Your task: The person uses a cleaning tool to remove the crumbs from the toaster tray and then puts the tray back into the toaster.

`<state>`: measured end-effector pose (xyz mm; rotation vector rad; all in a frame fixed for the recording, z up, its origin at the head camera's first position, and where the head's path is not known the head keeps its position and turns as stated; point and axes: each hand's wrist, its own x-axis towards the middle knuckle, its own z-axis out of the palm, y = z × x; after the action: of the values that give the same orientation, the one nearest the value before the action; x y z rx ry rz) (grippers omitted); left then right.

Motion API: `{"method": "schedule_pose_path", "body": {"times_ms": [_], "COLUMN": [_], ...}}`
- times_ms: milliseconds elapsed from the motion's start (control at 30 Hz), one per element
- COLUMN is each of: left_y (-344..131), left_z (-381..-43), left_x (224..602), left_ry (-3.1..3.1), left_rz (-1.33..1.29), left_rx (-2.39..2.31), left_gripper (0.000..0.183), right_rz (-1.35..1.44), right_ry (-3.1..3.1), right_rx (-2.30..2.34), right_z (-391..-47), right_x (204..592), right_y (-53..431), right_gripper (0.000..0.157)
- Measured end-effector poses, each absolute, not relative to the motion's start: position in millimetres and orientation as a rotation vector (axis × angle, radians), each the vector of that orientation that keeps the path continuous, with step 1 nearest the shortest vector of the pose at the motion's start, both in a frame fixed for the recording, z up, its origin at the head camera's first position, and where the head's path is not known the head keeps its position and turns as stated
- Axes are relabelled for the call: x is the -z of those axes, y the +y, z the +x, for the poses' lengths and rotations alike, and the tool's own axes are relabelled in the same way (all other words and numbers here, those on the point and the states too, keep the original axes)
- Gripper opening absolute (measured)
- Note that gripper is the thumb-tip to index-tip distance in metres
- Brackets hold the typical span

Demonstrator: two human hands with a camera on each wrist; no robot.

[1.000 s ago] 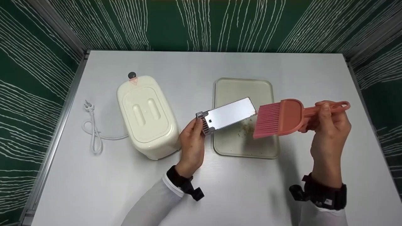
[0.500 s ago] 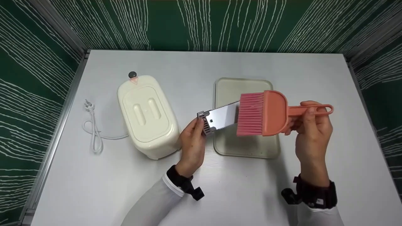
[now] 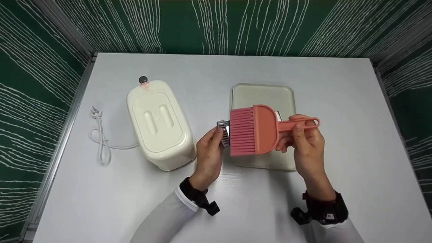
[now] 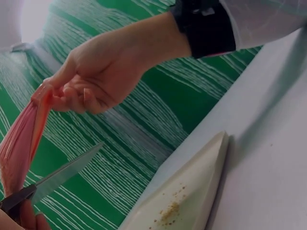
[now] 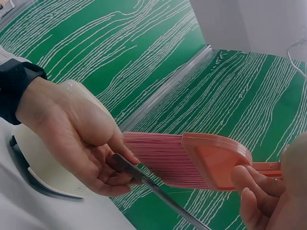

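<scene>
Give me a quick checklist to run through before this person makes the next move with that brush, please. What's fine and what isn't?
1. Left hand grips the metal plate by its slotted end: ok.
2. Right hand holds the brush by its handle: ok.
3. Bristles press on the plate: cannot tell; they overlap it in the head view, but contact is unclear.
4. Tray lies beneath the plate's free end: ok.
5. Tray is free of crumbs: not ok; brown bits lie on it.
6. Plug is out of any socket: ok; it lies on the table.
</scene>
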<state>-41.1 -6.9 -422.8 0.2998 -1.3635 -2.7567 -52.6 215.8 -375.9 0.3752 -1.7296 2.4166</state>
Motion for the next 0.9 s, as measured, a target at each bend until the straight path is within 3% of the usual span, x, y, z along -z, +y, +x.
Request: {"method": "schedule_pose_path", "body": {"times_ms": [900], "left_y": [-8], "left_z": [-41], "left_x": [422], "left_ry": [-1.373], "left_rz": [0.320], "left_rx": [2.761], "left_gripper": [0.033], "right_rz": [0.310], "right_ry": [-1.812], "right_rx": [-2.217], "right_z": [-62], "right_x": [371], "right_y": [240], "right_gripper": [0.023]}}
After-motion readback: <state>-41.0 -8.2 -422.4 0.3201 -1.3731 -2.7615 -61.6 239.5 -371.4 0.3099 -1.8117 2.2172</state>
